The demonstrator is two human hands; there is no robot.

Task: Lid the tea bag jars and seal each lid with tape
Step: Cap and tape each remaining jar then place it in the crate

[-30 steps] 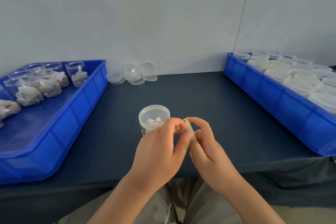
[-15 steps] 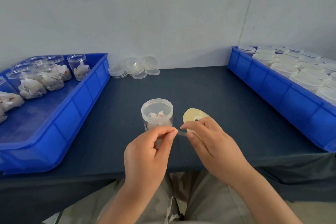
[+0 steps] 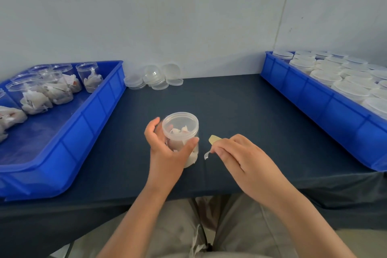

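- Left hand (image 3: 165,151): at the centre of the frame, its grip is wrapped around the side of the lidded jar (image 3: 181,138), thumb on the right wall, fingers curled round the left wall.
- Lidded jar: clear plastic, upright on the dark desk (image 3: 240,111), lid seated on top. Tea bags are visible through the lid and wall.
- Right hand (image 3: 240,155): just right of the jar and apart from it. Its grip is pinched on the tape roll (image 3: 214,139), of which only a pale yellow edge shows above the fingers.
- Tape strip (image 3: 207,155): a short clear end hangs from the fingertips of the right hand, between that hand and the jar. It does not touch the jar.
- Left bin (image 3: 69,138): blue, at the left of the frame. It holds open jars (image 3: 52,88) with tea bags inside, grouped in its far corner.
- Right bin (image 3: 318,98): blue, at the right of the frame, packed with lidded jars standing in rows (image 3: 335,75).
- Loose lids (image 3: 155,78): clear, in small stacks on the desk at the upper centre, against the wall and between the two bins.
- Lower frame: both forearms reach in from the bottom edge, above the person's light trousers.
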